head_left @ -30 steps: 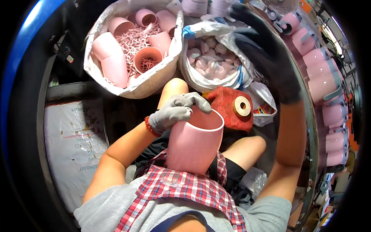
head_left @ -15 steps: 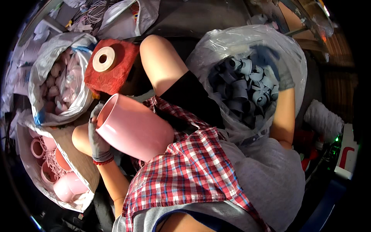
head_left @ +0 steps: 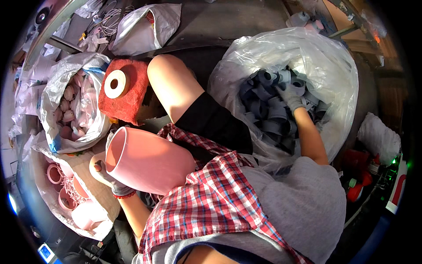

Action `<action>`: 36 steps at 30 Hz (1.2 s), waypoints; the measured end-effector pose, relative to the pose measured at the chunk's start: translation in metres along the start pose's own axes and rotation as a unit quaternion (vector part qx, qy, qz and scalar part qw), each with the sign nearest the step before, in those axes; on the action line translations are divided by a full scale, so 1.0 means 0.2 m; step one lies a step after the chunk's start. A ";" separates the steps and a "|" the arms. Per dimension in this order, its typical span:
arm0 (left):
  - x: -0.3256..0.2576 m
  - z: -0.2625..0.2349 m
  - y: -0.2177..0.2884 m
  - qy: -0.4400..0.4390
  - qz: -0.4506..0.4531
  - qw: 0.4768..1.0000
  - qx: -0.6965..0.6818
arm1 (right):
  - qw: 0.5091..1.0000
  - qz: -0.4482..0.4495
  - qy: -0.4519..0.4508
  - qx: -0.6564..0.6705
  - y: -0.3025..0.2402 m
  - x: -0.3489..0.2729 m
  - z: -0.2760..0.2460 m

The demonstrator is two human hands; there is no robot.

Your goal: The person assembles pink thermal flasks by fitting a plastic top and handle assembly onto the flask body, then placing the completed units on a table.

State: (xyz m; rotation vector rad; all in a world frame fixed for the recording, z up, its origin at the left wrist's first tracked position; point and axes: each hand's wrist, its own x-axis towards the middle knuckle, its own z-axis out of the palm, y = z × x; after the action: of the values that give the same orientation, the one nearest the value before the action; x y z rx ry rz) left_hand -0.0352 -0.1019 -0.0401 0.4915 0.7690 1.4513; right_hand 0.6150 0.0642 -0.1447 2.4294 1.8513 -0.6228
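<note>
Your right hand (head_left: 291, 97), in a light grey glove, is down among the grey-blue curved plastic parts (head_left: 263, 108) inside a large clear plastic bag (head_left: 233, 61). The forearm slants up and to the left from the elbow at the bag's near right side, and your fingers point ahead and slightly left, back of the hand upward. The fingertips merge with the parts, so I cannot tell whether you are gripping one or how widely your fingers are spread.

Your left hand (head_left: 117, 185), also gloved in grey, holds a large, glossy pink, barrel-shaped cup (head_left: 154, 163) from its left side near the rim. Most of the palm is hidden behind the cup; some finger shows beside the mouth, and the wrist, with a red beaded bracelet (head_left: 125, 196), lies below it. The cup lies tilted over your lap, mouth to the left, its base end against your red, white and blue checked apron (head_left: 206, 202).

Just beyond the cup, a cream ring-shaped roll (head_left: 109, 88) rests on a red cloth pad (head_left: 129, 105).
</note>
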 end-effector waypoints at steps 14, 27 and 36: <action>-0.11 0.25 -0.01 0.094 0.017 0.987 0.128 | 0.991 -0.085 -0.057 -0.088 0.05 0.85 0.78; 0.05 0.43 0.07 -0.106 0.060 0.975 0.184 | 0.888 -0.075 0.295 0.344 -0.31 -0.01 0.05; -0.14 0.45 0.11 -0.029 0.150 0.973 0.172 | 0.950 -0.273 0.145 0.050 -0.80 -0.26 -0.80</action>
State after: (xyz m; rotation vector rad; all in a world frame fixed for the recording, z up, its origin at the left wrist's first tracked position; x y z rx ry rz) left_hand 0.0148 -0.1143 0.0411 0.9443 0.9353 1.5783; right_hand 0.5028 0.1052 0.0547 2.1452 2.7112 -0.3862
